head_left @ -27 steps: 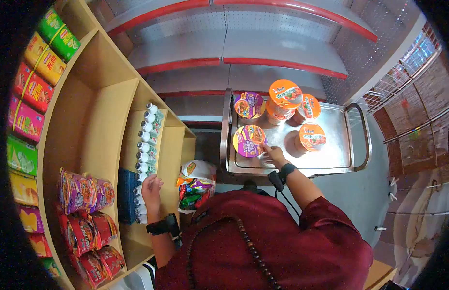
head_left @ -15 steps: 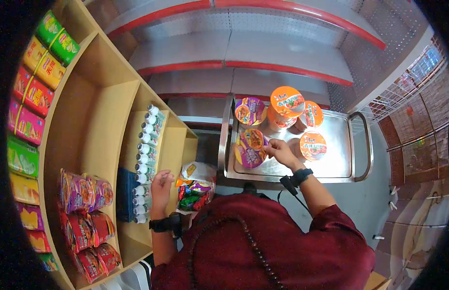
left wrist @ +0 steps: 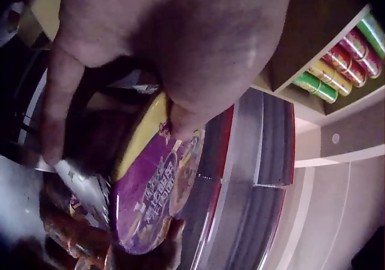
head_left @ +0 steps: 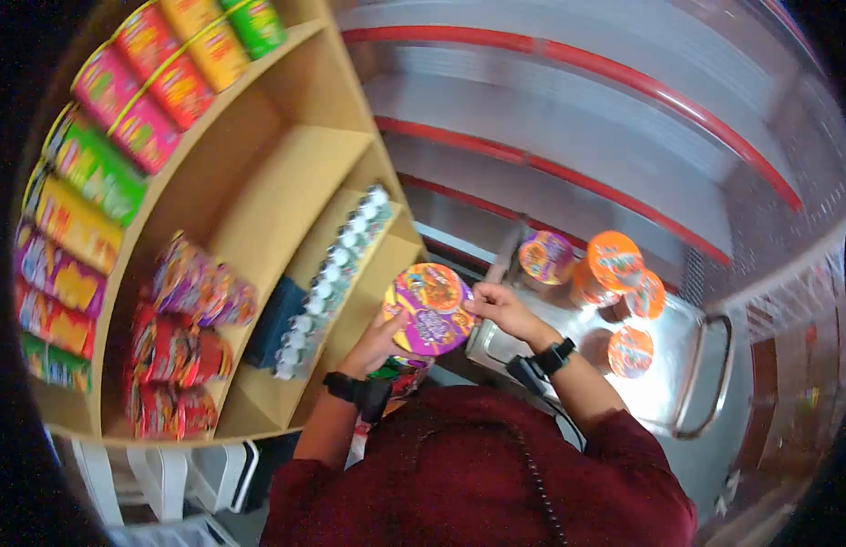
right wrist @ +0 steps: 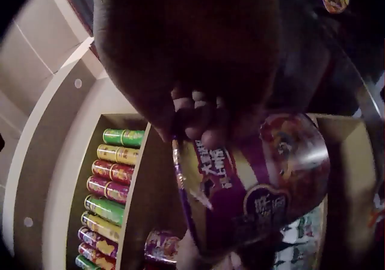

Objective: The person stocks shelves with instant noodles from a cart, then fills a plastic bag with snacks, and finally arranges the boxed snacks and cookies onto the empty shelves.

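A purple and yellow instant noodle cup (head_left: 429,319) is held between both hands in front of the body. My left hand (head_left: 372,348) grips its left side, thumb on the lid's edge; in the left wrist view that thumb presses the lid of the noodle cup (left wrist: 147,201). My right hand (head_left: 510,315) pinches the rim on the opposite side. In the right wrist view, curled fingers (right wrist: 198,116) lie at the rim, with the printed wall of the cup (right wrist: 264,192) showing below.
At the right stands a metal cart (head_left: 665,397) with another purple cup (head_left: 545,257) and several orange cups (head_left: 631,352). A wooden shelf (head_left: 259,219) on the left holds snack cans (head_left: 99,169), noodle packs (head_left: 181,351) and white-capped bottles (head_left: 324,290). Grey racks with red edges stand behind.
The purple cup has left the cart, moving leftward in the right hand. The left hand has come up and taken hold of it too. The head view has turned toward the wooden shelf.
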Available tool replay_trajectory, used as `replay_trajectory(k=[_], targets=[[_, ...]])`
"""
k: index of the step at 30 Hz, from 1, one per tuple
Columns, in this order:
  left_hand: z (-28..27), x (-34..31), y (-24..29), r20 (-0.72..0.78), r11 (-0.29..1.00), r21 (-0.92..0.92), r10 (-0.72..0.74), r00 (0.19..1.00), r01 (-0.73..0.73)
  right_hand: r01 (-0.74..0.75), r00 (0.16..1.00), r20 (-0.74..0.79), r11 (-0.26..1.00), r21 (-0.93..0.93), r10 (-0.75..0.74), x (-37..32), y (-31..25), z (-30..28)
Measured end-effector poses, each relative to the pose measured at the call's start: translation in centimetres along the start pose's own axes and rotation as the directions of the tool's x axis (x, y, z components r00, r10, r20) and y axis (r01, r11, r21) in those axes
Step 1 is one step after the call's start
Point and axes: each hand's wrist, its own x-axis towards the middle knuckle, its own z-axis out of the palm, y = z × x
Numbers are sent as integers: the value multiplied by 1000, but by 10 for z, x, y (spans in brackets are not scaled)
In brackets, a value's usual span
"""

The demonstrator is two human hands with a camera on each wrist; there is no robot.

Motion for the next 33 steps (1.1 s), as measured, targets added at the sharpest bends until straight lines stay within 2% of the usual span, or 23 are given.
replay_trajectory(k=[2,6,8,10,11,12,13,14,15,16,18,19,20,21,22,23,24,25,27,29,31,32,33], targets=[[-2,-6,-9,-35,996,-13,87,996,-87,1,999,50,999,-52,2,-2,-12,8],[-1,-23,-1,-76,975,2,221,972,-221,-14,996,88,999,34,11,5,-7,17],[-8,-22,-2,-68,972,5,235,970,-235,-10,994,108,998,70,2,12,-5,17],[-12,-27,-8,-122,973,15,232,965,-232,8,992,127,995,104,-22,15,3,18],[-15,-30,-11,-130,971,13,237,963,-238,-32,997,69,996,81,27,15,11,15],[-20,-32,-13,-135,956,-54,280,951,-289,-33,997,78,996,80,26,16,20,10],[-23,-36,-11,-142,934,-118,321,936,-338,-21,986,-164,992,121,41,19,30,4],[-25,-39,-10,-145,930,-119,330,933,-348,4,916,-397,989,151,57,20,40,-7],[-25,-45,-5,-192,916,-95,368,910,-390,-29,831,-543,984,176,121,19,51,-21],[-29,-51,-1,-238,900,-69,405,883,-431,-56,719,-671,977,206,183,16,64,-38],[-49,-56,-5,-297,889,-37,426,855,-456,-26,567,-765,934,355,306,5,113,-70],[-55,-61,-5,-318,876,40,468,825,-481,-86,620,-599,802,591,507,1,146,-101],[-61,-66,-6,-338,857,117,509,792,-501,-91,626,-596,806,585,503,-1,158,-117],[-60,-81,1,-261,632,708,649,714,-315,-83,653,-524,739,668,547,1,160,-125],[-60,-88,3,-272,634,706,654,706,-316,-81,680,-446,664,744,582,3,163,-129],[-61,-94,3,-308,705,591,646,698,-392,-44,733,-471,724,688,491,7,169,-129],[-63,-99,3,-343,755,464,635,692,-463,-56,741,-459,727,684,490,14,173,-130],[-74,-96,-3,-426,824,-83,479,768,-560,-96,722,-534,828,552,440,13,179,-135],[-87,-101,-12,-435,820,-71,487,757,-568,-172,700,-652,955,243,292,9,197,-145],[-97,-105,-17,-440,819,-82,481,758,-568,-238,690,-717,967,-91,102,14,209,-158],[-89,-118,-8,-469,844,-7,471,747,-537,-295,686,-720,865,-407,-104,9,225,-170],[-87,-124,-5,-486,868,63,457,745,-492,-322,686,-698,774,-546,-207,8,232,-187],[-104,-119,-17,-477,846,35,482,735,-532,-347,686,-660,660,-666,-306,6,241,-193]])
